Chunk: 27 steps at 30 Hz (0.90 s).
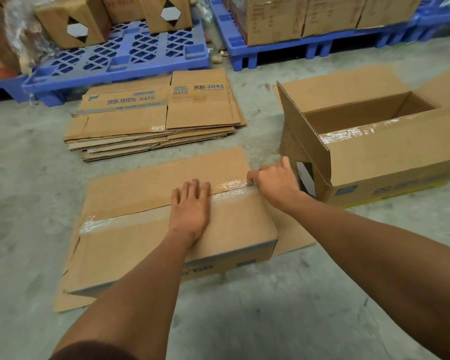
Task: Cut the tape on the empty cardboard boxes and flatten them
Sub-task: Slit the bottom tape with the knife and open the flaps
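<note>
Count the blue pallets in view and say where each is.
3: one far left, one far centre-right, one at the top-right corner. More may lie outside the frame.

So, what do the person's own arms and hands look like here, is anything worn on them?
Both forearms are bare down to the wrists. No gloves, watch, bracelet or ring show on the left hand or the right hand. The only clothing in view is a dark reddish-brown patch at the bottom edge by the left arm, perhaps a sleeve or shirt; it is too cropped to tell.
</note>
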Tool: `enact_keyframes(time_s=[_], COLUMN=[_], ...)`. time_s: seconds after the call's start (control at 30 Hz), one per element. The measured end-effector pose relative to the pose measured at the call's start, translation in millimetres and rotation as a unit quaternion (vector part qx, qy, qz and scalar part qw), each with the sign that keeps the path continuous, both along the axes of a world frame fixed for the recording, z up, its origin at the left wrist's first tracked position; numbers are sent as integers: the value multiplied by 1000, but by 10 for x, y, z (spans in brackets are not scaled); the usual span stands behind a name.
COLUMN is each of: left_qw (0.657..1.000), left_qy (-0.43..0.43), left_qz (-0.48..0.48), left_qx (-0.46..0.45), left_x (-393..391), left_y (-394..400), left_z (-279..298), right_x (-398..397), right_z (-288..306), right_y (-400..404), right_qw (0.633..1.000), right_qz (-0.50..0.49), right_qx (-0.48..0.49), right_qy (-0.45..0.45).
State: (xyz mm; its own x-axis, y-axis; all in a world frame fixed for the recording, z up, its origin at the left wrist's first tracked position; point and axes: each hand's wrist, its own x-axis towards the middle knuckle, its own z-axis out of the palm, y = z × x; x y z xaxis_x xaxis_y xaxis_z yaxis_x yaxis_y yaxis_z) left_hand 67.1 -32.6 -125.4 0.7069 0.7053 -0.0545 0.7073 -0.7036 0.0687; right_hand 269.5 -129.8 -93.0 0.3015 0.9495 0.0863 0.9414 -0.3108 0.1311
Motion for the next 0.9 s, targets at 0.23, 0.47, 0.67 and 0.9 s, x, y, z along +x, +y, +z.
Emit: enact_keyframes(time_s=[0.23, 0.47, 0.67, 0.9], left_qw=[989, 983, 987, 989], left_qy=[-48, -128, -135, -134], left_qz=[-122, -75, -42, -22], left_qx=[74, 107, 79, 62], left_x=[-151, -358, -314, -345], left_y=[99, 91, 42, -15], left_z=[61, -108, -133, -157], right_x=[-125, -514, -434, -360], right_z=[-46, -13, -5, 22], right_y=[193, 542, 408, 363], right_qw=[995, 988, 995, 997], right_qz=[-26, 33, 88, 82], right_qx=[3, -4, -11, -13], right_qy=[96, 149, 43, 6])
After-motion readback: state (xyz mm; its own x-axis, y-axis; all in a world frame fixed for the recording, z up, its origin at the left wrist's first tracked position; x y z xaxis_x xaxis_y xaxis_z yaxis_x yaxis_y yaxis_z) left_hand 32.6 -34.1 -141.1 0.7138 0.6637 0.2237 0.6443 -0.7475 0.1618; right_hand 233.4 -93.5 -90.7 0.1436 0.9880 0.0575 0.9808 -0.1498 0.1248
